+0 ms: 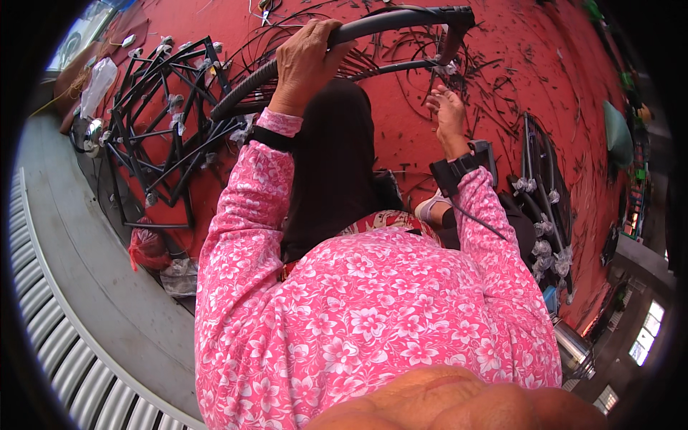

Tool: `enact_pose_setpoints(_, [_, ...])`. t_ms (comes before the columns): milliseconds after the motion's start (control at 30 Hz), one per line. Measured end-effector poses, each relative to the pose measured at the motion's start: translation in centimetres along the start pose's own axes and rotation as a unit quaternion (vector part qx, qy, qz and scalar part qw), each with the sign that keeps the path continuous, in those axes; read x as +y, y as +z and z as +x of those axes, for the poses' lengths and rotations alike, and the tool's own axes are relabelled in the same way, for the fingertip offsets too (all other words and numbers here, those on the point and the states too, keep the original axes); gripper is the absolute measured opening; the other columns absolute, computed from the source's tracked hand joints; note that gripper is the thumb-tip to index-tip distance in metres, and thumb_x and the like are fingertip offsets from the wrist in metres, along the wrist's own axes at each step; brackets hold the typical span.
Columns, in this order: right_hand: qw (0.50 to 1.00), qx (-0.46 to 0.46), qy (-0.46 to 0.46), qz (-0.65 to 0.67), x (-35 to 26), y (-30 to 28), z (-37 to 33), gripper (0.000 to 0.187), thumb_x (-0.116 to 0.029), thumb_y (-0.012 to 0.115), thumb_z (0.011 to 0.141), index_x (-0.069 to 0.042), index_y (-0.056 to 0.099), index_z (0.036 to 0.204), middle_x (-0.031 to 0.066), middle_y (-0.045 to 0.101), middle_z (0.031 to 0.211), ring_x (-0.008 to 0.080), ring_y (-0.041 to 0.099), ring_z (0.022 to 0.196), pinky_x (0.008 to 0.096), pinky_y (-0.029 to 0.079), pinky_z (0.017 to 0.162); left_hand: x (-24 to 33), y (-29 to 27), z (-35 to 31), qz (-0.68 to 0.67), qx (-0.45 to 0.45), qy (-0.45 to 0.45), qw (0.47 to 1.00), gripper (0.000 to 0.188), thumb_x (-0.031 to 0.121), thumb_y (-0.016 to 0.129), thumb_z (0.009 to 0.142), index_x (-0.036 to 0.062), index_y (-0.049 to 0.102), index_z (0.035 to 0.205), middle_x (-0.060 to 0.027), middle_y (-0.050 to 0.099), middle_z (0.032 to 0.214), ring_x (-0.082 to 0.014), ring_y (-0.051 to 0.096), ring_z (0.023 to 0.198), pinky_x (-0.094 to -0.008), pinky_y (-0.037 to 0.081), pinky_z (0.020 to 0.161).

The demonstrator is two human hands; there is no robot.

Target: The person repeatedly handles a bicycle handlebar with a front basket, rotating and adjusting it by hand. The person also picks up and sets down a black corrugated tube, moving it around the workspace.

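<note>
red floor (401,122) strewn with offcuts; left hand (304,61) wraps tight around the black frame tube (373,25), probably stiff, light, best held mid-tube; right hand (448,111) open near its joint.

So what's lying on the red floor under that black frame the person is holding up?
Under the black frame, the red floor shows scattered thin black strips and clippings. The left hand grips the frame; the right hand touches its wrapped joint. A dark cloth hides the floor nearer the person.
</note>
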State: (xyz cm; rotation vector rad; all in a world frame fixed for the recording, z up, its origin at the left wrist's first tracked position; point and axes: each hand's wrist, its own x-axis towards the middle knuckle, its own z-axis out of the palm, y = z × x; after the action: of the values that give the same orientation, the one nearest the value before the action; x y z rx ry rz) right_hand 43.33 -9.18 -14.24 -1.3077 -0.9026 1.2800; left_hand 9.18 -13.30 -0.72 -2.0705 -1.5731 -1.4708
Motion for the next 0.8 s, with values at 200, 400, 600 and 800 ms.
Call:
enact_pose_setpoints(200, [0.980,0.109,0.162,0.030,3.0,-1.2,8.8,0.019,-0.016,0.074,0.091,-0.003,0.062,0.097,0.0038,0.061,0.080,0.0181,0.061,0.060,0.0305,0.053,0.052,0.5,-2.4,-1.0,-0.038,-0.031,-0.014,0.999,0.033,0.027,0.079,0.087,0.0080,0.066,0.111,-0.0081,0.069,0.095,-0.0285,0.070,0.081,-0.0356,0.053,0.069])
enact_pose_setpoints(400, [0.970,0.200,0.116,-0.079,4.9,1.4,12.7,0.019,-0.021,0.079,0.088,-0.009,0.064,0.091,0.0023,0.065,0.084,0.0173,0.063,0.062,0.0281,0.056,0.052,0.8,-4.2,-1.6,-0.057,-0.049,-0.041,0.996,0.033,0.017,0.081,0.083,0.0058,0.067,0.111,-0.0103,0.070,0.097,-0.0292,0.070,0.084,-0.0353,0.054,0.073])
enact_pose_setpoints(600, [0.936,0.182,-0.031,-0.301,8.8,-3.5,16.2,0.031,-0.022,0.064,0.094,0.008,0.065,0.104,0.0173,0.072,0.089,0.0248,0.072,0.072,0.0350,0.059,0.054,0.0,-5.5,-2.1,-0.067,-0.027,-0.046,0.996,0.036,0.024,0.083,0.082,0.0069,0.068,0.110,-0.0102,0.071,0.096,-0.0301,0.071,0.083,-0.0365,0.056,0.073])
enact_pose_setpoints(800, [0.964,0.156,0.141,0.165,5.0,-8.2,16.0,0.016,-0.007,0.056,0.099,-0.005,0.066,0.112,0.0112,0.073,0.096,0.0271,0.073,0.083,0.0398,0.063,0.076,-1.7,-7.9,-2.5,-0.091,-0.034,-0.084,0.992,0.032,0.017,0.081,0.083,0.0043,0.067,0.109,-0.0105,0.070,0.096,-0.0288,0.069,0.084,-0.0350,0.054,0.074])
